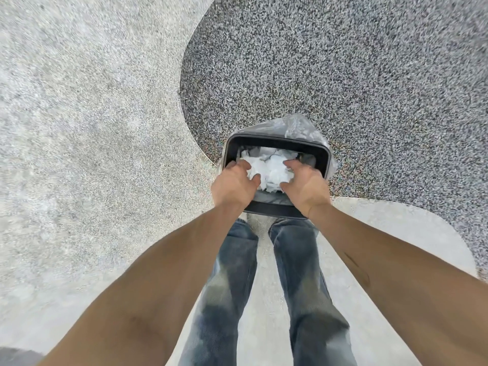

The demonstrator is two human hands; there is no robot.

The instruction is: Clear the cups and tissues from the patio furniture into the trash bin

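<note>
Spreading loose, fingers (244, 165) of both hands curl over crumpled white tissues (273, 170), gripping nothing firmly. Left hand (233, 184) and right hand (306, 186) hover above the dark trash bin (323, 154); tissues sit inside its clear liner (298, 128). Speckled pavement (343, 75) all around.
</note>
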